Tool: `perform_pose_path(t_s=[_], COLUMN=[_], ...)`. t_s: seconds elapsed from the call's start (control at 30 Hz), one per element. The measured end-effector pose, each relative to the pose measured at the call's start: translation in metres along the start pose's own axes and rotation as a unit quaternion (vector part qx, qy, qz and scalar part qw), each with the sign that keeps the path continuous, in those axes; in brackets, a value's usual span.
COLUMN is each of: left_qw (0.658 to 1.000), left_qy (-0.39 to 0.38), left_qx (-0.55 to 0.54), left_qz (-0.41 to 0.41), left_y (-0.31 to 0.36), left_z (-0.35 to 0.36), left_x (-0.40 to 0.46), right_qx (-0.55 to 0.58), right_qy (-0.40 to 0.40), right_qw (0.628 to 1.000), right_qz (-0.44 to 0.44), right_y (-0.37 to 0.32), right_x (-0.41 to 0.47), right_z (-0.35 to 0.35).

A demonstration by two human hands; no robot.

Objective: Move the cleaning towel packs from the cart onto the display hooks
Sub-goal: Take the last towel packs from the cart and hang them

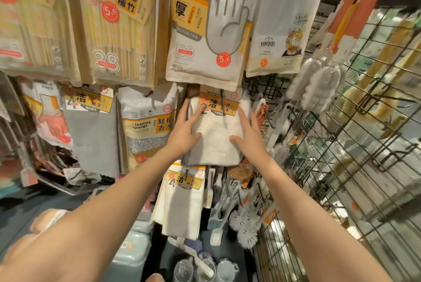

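A white cleaning towel pack (216,136) with an orange label hangs at the middle of the display wall. My left hand (185,132) lies flat on its left side, fingers straight and pointing up toward the label. My right hand (247,132) presses its right side the same way, fingers straight. The hook that carries the pack is hidden behind the label. Another towel pack (182,199), grey and cream, hangs just below. A grey towel pack (91,131) hangs further left.
Cleaning sponge pack (148,129) hangs left of my hands. Disposable glove packs (205,31) and bamboo chopstick packs (116,24) hang above. A black wire grid rack (364,145) with brushes juts out on the right. White bottle brushes (246,224) and clear cups (205,268) sit below.
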State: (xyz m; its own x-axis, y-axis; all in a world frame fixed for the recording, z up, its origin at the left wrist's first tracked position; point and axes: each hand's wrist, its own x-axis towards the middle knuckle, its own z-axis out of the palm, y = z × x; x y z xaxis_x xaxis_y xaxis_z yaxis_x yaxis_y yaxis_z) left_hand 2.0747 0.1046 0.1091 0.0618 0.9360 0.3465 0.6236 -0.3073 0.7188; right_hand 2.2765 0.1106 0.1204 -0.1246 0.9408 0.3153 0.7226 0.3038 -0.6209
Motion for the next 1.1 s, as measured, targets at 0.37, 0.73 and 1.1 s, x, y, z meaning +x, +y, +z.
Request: perform_pose_path(t_s=[0.37,0.73,1.1], left_qw=[0.995,0.994,0.997], left_qy=[0.064,0.013,-0.044], left_qx=[-0.077,-0.095,-0.03], left_qz=[-0.009,-0.059,-0.054], left_y=[-0.071,-0.138,-0.157], left_z=[0.031,0.069,0.077], left_x=[-0.114,-0.141,-0.115], right_qx=[0.025,-0.067,-0.149], right_qy=[-0.003,-0.053,-0.046], right_qw=[1.0,0.996,0.987], right_qz=[-0.001,-0.025,-0.027], right_y=[0.033,0.065,0.077], right_x=[-0.11,-0.123,-0.084], right_z=[0.089,0.151,0.175])
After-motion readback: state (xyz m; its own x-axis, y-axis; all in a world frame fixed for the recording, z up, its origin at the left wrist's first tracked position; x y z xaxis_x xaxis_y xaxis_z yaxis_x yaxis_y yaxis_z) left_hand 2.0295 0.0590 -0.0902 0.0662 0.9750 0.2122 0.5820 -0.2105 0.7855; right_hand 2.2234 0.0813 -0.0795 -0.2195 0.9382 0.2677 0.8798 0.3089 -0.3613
